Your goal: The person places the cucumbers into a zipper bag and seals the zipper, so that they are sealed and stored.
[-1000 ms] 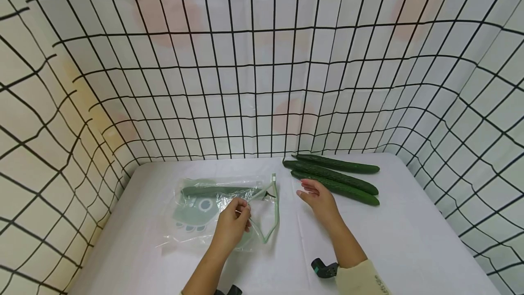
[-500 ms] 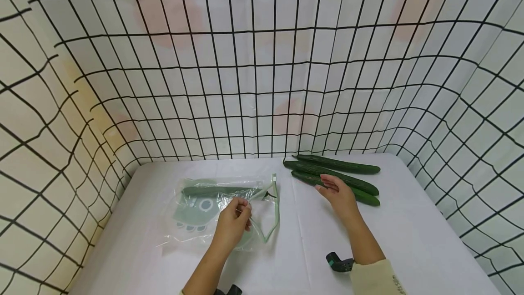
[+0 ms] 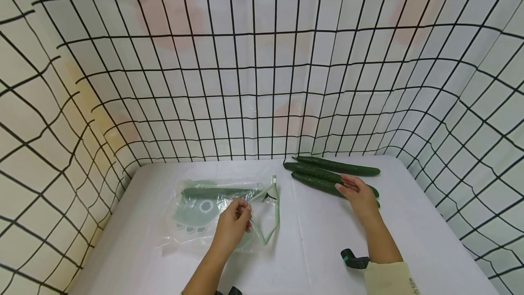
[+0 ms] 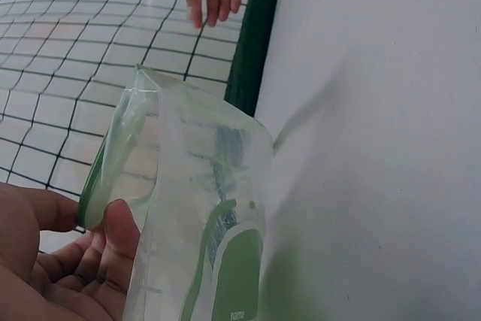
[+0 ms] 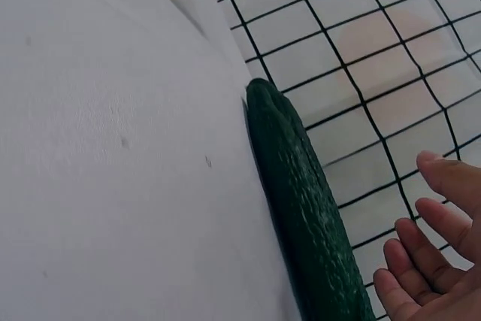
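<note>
A clear zip bag (image 3: 186, 216) with a green monster-like print lies on the left of the table, its green-edged mouth facing right and spread apart. Inside it a cucumber (image 3: 217, 191) shows through the plastic. My left hand (image 3: 234, 220) pinches the green mouth rim between thumb and index finger, which the left wrist view shows closely. On the right lie three loose cucumbers (image 3: 313, 183), side by side. Over the nearest of them hovers my right hand (image 3: 360, 199), fingers loosely bent. In the right wrist view these fingers (image 5: 409, 257) hold nothing, beside a cucumber (image 5: 301, 208).
A white cloth covers the table (image 3: 303, 258). Behind it and along both sides rises a black wire grid (image 3: 262, 90) in front of pale sheeting. A black camera mount (image 3: 354, 259) sits at the right wrist.
My right hand has moved rightward along the cucumbers, from near their left ends to over the front one's right part. The left hand and bag stay put.
</note>
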